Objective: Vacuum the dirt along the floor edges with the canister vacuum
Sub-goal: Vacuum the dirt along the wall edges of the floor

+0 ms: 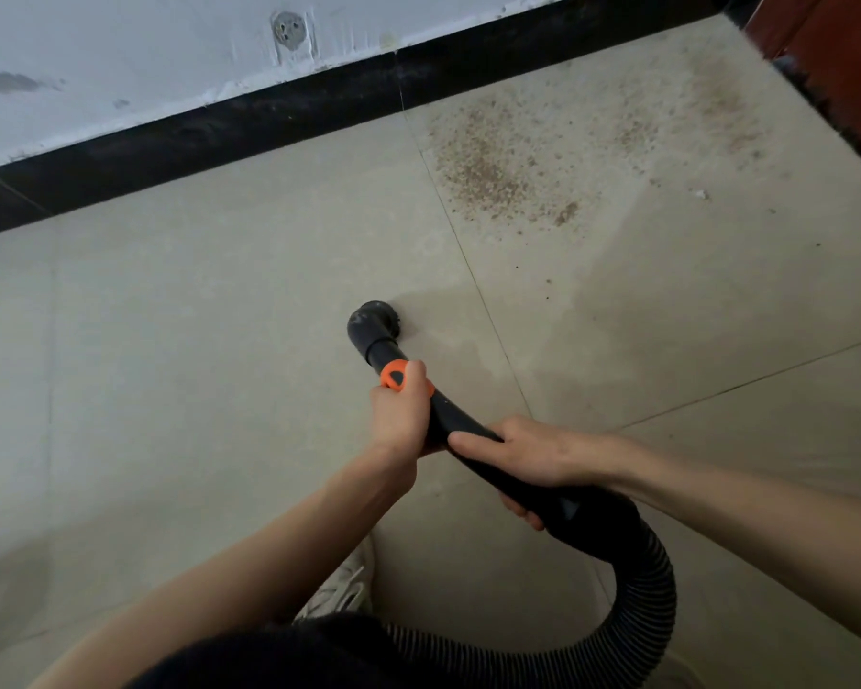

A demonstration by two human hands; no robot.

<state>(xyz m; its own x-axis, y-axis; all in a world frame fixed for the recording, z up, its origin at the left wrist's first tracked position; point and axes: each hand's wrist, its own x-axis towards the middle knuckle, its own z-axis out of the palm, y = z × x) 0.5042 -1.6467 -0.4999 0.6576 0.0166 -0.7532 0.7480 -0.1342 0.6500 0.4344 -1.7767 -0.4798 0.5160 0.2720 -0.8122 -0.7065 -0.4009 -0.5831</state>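
A pale tiled floor [195, 340] fills most of the view, its grout lines running diagonally. Along the top runs a white wall [120, 67], scuffed and patched, with a round socket-like fitting [288, 31] at about 11 o'clock; a black skirting board [269, 126] separates wall from floor and slopes up toward 1 o'clock. A reddish-brown surface [846, 67] closes the corner at 2 o'clock. A patch of brown gritty dirt [493, 166] lies on the floor just below the skirting, toward 1 o'clock from the nozzle, with thinner specks spreading toward the corner.

The ribbed black hose [652, 589] curls up from 6 o'clock and round the right side into a rigid black wand [473, 455]. The wand's long axis runs from about 4 o'clock to 10 o'clock, bending down into a round dark nozzle [373, 323] near the picture's centre, which points down at the floor and seems to rest on it, well apart from the dirt. An orange collar [394, 377] rings the wand behind the nozzle. No writing or brand can be read.

The left hand [399, 415], forearm reaching in from 7 o'clock, has its fingers curled fully round the wand at the collar. The right hand [533, 460], forearm coming from 4 o'clock, grips the wand further back, palm down, fingers wrapped under and thumb stretched along the top. A pale shoe [341, 584] shows below the left forearm.
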